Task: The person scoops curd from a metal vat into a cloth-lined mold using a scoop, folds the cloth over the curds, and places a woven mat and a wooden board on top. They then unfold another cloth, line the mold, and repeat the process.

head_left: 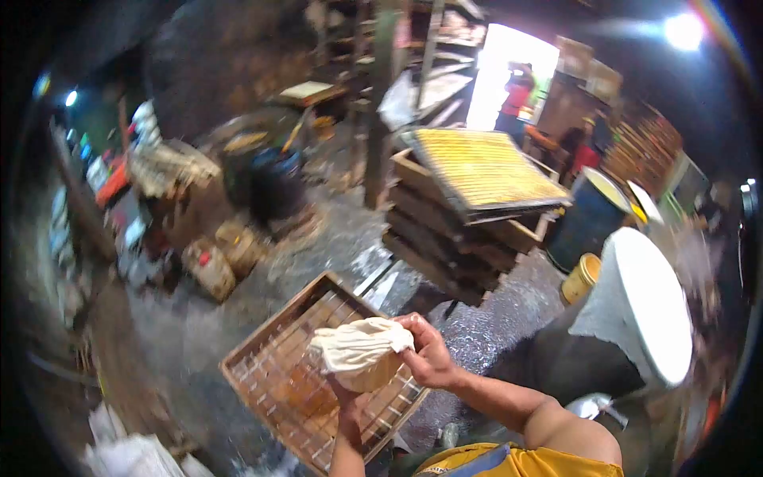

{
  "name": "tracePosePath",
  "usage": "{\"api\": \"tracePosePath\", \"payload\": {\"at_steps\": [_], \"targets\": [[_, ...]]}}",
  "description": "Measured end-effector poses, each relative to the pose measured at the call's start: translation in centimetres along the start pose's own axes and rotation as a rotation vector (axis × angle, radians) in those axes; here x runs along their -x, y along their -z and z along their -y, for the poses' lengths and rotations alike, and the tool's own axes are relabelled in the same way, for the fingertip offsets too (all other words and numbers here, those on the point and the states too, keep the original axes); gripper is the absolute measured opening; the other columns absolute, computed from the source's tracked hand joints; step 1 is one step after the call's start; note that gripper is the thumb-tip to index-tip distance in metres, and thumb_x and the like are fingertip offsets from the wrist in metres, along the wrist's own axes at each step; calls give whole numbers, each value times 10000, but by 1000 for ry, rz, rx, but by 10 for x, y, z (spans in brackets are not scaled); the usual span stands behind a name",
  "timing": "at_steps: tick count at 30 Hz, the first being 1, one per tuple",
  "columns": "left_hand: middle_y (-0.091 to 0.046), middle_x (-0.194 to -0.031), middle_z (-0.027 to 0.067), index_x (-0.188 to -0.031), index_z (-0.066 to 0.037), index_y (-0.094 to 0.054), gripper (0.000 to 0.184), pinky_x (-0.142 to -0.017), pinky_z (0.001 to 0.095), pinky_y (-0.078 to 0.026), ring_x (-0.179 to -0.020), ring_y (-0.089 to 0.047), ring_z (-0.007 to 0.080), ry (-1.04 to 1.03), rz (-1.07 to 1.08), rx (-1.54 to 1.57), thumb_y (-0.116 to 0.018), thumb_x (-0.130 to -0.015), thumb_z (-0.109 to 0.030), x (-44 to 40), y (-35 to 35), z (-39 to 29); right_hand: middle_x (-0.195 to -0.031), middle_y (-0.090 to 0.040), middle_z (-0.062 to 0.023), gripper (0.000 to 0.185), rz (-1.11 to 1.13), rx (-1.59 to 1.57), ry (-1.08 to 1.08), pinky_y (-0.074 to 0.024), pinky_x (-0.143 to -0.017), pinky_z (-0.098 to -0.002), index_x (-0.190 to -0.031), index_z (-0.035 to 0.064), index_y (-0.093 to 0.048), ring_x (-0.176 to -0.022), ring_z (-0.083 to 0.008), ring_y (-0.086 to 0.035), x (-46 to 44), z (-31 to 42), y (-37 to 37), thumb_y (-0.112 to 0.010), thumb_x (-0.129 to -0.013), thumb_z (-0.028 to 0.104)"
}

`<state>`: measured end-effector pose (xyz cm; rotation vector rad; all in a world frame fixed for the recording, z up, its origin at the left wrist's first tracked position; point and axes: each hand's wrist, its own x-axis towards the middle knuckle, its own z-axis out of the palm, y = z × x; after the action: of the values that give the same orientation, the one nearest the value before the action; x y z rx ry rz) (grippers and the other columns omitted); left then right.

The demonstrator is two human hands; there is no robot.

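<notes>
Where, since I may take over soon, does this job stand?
Likely done: the wooden frames are stacked, a yellow ridged panel on top. In hand: the right hand grips a gathered cream bundle, the left hand beneath it, above a wooden crate. Left: the bundle is not yet set down; how much else remains, I can't tell.

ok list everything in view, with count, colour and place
cloth bundle: one, cream, centre
slatted tray: one, brown, below bundle
crate stack: one, brown, beyond tray
ridged panel: one, yellow, atop stack
big tub: one, white-topped, right
drum: one, blue, behind tub
bucket: one, yellow, beside tub
jugs: two, yellowish, left
sacks: count unclear, white, bottom left
people: at least two, blurred, near doorway
left grip: one, bare, under bundle, partly hidden
right grip: one, bare, holding bundle's right end
</notes>
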<state>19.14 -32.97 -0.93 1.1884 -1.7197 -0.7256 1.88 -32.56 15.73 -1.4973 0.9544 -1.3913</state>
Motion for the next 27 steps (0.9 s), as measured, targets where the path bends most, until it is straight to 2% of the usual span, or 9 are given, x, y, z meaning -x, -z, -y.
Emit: {"api": "tracePosePath", "payload": {"at_steps": [5, 10, 13, 15, 17, 18, 21, 25, 27], "targets": [[-514, -1237, 129, -1296, 6, -415, 729, -905, 365, -449, -1093, -521, 250, -102, 510, 318, -772, -714, -248, -30, -44, -82, -1195, -517, -130, 248, -288, -44, 171, -341, -1013, -338, -1106, -2, -507, -1145, -203, -474, 77, 84, 104, -536, -870, 69], [-579, -1180, 88, -1272, 3, -462, 618, -865, 299, -486, -1018, -582, 172, -277, 663, 725, -715, -785, -281, -62, -118, -235, -1192, -543, -104, 471, -813, -183, 113, -401, -976, -306, -1234, 31, -454, -1106, -173, -517, 194, 132, 226, -464, -779, -90], [-555, -1231, 146, -1294, 30, -446, 676, -939, 338, -463, -1097, -560, 209, 94, 626, 1064, -612, -846, -447, -32, -197, -309, -1202, -555, -97, 506, -793, -74, -81, -395, -986, -299, -1243, 46, -531, -1107, -181, -525, 275, 89, 279, -446, -766, -102], [-490, -1303, 194, -1334, 41, -388, 777, -983, 394, -441, -1167, -517, 251, 200, 900, 1187, -639, -812, -477, -11, -241, -343, -1206, -559, -117, 405, -697, 258, -261, -386, -993, -313, -1166, 64, -619, -1123, -196, -522, 311, 89, 292, -467, -797, 2], [-527, -1240, 201, -1289, 41, -423, 861, -989, 481, -428, -1137, -530, 315, 71, 1034, 1525, -655, -739, -579, 15, -286, -365, -1214, -546, -124, 363, -501, 605, -315, -366, -1009, -332, -1127, 70, -641, -1149, -218, -507, 350, 76, 316, -464, -810, 70], [-510, -1258, 206, -1297, 25, -422, 845, -1000, 513, -400, -1158, -509, 332, 94, 1086, 1670, -616, -750, -589, 23, -316, -361, -1243, -516, -175, 372, -546, 750, -403, -349, -1030, -369, -1198, 61, -587, -1212, -304, -457, 363, 97, 323, -521, -864, 212], [-537, -1217, 167, -1268, -20, -452, 772, -988, 513, -408, -1130, -524, 333, 293, 1182, 1773, -558, -777, -605, 40, -366, -370, -1296, -477, -164, 506, -955, 788, 47, -328, -1049, -394, -1286, 80, -511, -1247, -310, -420, 382, 109, 349, -573, -880, 374], [-559, -1182, 134, -1245, -68, -476, 660, -969, 480, -427, -1109, -541, 309, 574, 1040, 1523, -515, -806, -560, 81, -401, -409, -1331, -456, -117, 670, -811, -353, 499, -336, -1052, -392, -1345, 94, -434, -1258, -274, -416, 363, 111, 354, -615, -847, 505], [-596, -1111, 120, -1192, -33, -534, 549, -866, 408, -484, -987, -589, 272, 379, 989, 1051, -476, -836, -446, 80, -427, -428, -1294, -500, -127, 664, -694, -616, 367, -414, -989, -391, -1325, 65, -439, -1160, -236, -507, 384, 55, 368, -621, -849, 490]]}}
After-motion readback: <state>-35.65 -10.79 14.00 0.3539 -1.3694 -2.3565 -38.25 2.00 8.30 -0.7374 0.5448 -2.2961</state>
